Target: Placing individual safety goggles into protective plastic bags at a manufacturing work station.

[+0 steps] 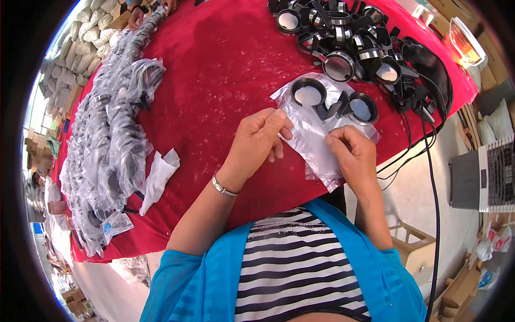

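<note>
Goggles half bagged, big heap left loose

Lay flat on the red cloth [225, 64] just past both hands: one pair of black round-lens goggles [335, 104], inside the far end of a clear plastic bag [314, 142], both lenses showing through the film. Could not tell whether the frame sat fully inside or poked out at the far edge. Bag mouth apparently toward the body, not yet sealed or folded.

Held the bag from both sides. Left hand [260, 140]: thumb and fingers closed narrow, pinching the film at its left edge, a silver bracelet [222, 188] on the wrist. Right hand [351, 153]: fingers curled shut on the right edge, knuckles up, fingertips hidden under the hand.

Judged as done: a long pile of bagged goggles [107, 145] along the left side of the cloth, well apart from the hands, running from the near edge to the far corner. Looked like the larger share of the work.

Judged as left: a heap of loose goggles [348, 37], unbagged, at the far right of the cloth, just beyond the pair in hand, straps tangled. Fewer than the bagged pile, though too overlapped to count.

Also on the cloth: a crumpled white plastic piece [158, 177] beside the bagged pile. Trailed off the right edge toward the floor: black cables [429, 161]. At the far left corner, another person's hand [137, 19], well apart.
</note>
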Tool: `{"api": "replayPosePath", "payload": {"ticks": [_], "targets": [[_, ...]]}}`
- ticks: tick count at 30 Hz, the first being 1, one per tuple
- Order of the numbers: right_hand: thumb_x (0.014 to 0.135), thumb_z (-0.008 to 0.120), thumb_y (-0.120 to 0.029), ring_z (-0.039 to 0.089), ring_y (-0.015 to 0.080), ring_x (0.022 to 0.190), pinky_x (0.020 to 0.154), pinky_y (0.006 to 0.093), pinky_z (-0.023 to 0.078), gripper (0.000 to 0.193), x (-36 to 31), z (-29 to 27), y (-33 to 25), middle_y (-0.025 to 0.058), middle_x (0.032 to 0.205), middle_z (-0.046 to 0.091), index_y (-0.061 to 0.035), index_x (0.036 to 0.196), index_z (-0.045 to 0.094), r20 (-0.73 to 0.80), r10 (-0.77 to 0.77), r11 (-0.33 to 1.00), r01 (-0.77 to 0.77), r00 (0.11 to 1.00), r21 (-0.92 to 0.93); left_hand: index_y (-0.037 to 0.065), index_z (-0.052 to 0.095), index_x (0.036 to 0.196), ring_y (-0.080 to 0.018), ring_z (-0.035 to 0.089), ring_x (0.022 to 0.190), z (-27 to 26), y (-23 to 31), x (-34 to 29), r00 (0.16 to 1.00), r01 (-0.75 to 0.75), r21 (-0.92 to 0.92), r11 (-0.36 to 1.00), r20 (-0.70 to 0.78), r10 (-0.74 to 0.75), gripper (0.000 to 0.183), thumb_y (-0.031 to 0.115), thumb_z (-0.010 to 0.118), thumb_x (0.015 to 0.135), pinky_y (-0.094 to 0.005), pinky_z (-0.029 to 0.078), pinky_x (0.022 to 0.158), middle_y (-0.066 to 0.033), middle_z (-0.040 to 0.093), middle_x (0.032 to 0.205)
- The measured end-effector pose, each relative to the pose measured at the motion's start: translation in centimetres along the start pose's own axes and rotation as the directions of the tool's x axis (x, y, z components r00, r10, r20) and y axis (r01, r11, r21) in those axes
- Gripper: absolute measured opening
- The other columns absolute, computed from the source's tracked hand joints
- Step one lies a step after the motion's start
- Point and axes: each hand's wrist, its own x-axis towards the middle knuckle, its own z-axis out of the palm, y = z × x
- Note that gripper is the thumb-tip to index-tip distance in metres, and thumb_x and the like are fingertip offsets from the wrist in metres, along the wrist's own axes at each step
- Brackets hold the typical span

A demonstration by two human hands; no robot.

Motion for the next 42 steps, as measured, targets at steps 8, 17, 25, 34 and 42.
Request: {"api": "replayPosePath", "payload": {"ticks": [8, 17, 25, 34, 42], "targets": [[0.083, 0.06, -0.011, 0.054, 0.0108, 0.072, 0.067, 0.025, 0.043, 0.012, 0.4, 0.5, 1.4, 0.0051, 0.076, 0.061, 0.0001, 0.083, 0.058, -0.015, 0.107, 0.967, -0.1, 0.994, 0.235, 0.004, 0.06, 0.089, -0.0057, 0.053, 0.051, -1.2, -0.5, 0.4, 0.997, -0.07, -0.065, 0.995, -0.024, 0.068, 0.035, 0.031, 0.04, 0.098, -0.0159, 0.039, 0.041, -0.0035, 0.061, 0.074], [0.079, 0.063, -0.012, 0.058, 0.0258, 0.075, 0.066, 0.0287, 0.044, 0.013, 0.6, 2.0, 0.0, 0.0125, 0.086, 0.06, -0.0009, 0.085, 0.06, 0.102, -0.416, 0.852, 0.426, 0.904, -0.305, 0.002, 0.061, 0.096, -0.0052, 0.052, 0.051, -1.0, -0.7, 0.3, 0.999, -0.023, -0.005, 1.0, -0.034, 0.022, 0.034, 0.03, 0.04, 0.098, -0.0163, 0.039, 0.041, -0.0057, 0.064, 0.082], [0.081, 0.061, -0.01, 0.056, 0.0191, 0.07, 0.065, 0.0274, 0.043, 0.012, 0.6, 1.2, 0.3, 0.0103, 0.077, 0.058, 0.0015, 0.081, 0.059, -0.005, -0.011, 0.997, 0.011, 1.0, 0.071, 0.001, 0.061, 0.099, -0.0046, 0.05, 0.048, -0.9, -0.5, 0.4, 0.999, -0.045, 0.024, 0.999, 0.007, 0.045, 0.036, 0.03, 0.04, 0.098, -0.016, 0.039, 0.04, -0.0056, 0.064, 0.087], [0.079, 0.063, -0.008, 0.055, 0.0142, 0.071, 0.066, 0.025, 0.042, 0.009, 0.5, 1.0, 0.7, 0.007, 0.079, 0.058, -0.0001, 0.082, 0.059, -0.181, -0.117, 0.984, 0.139, 0.977, 0.112, 0.0, 0.06, 0.102, -0.0058, 0.052, 0.052, -0.7, -0.2, -0.1, 0.965, -0.264, 0.009, 0.965, -0.011, 0.264, 0.035, 0.029, 0.04, 0.098, -0.0166, 0.042, 0.045, -0.0055, 0.063, 0.077], [0.079, 0.061, -0.005, 0.059, 0.0205, 0.073, 0.066, 0.0279, 0.046, 0.008, -1.0, 2.3, -2.5, 0.0095, 0.082, 0.06, -0.001, 0.086, 0.06, 0.058, -0.19, 0.978, 0.184, 0.98, 0.102, -0.001, 0.056, 0.111, -0.0097, 0.058, 0.079, 0.6, -1.2, -0.8, 0.938, 0.058, -0.145, 0.988, 0.346, -0.004, 0.031, 0.025, 0.047, 0.096, -0.0228, 0.049, 0.068, -0.0052, 0.062, 0.093]]}}
